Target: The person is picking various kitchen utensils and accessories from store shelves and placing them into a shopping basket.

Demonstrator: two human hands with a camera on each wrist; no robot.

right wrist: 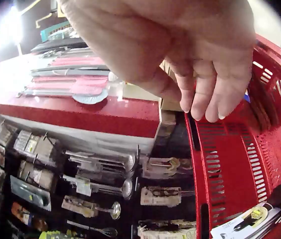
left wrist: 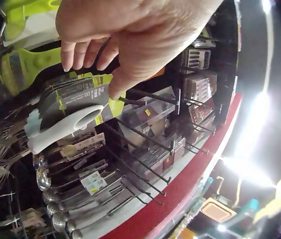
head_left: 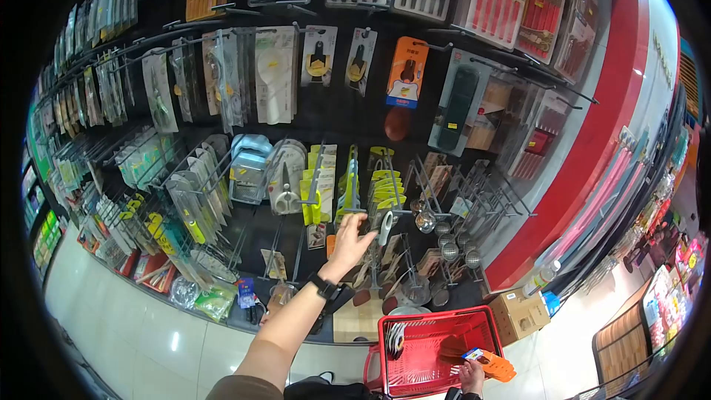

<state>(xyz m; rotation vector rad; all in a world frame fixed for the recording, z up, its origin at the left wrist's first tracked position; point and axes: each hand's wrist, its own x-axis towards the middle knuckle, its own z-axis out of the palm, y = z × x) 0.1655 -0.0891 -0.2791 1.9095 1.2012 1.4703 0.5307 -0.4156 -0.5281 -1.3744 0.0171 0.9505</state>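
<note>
A tall black display wall hung with packaged kitchen utensils [head_left: 348,122] fills most of the view, and a broad red-and-white partition [head_left: 592,170] stands on its right. Below sits a red plastic shopping basket with slotted sides [head_left: 429,333], beside a brown cardboard box [head_left: 518,316]. The person's left hand [head_left: 349,243] reaches up to the lower hooks, thumb and fingers apart with a gap between them. The right hand [head_left: 472,378] is over the basket with its fingers bent downward; whether it grips anything, I cannot tell. An orange card package with a blue end [head_left: 492,365] lies right at that hand, partly over the rim. Grey cards edged in lime green [left wrist: 83,97] hang at the left thumb; contact is unclear. Just beside them is a white looped plastic handle [left wrist: 56,135]. A black wristwatch [head_left: 324,287] circles the left wrist.
</note>
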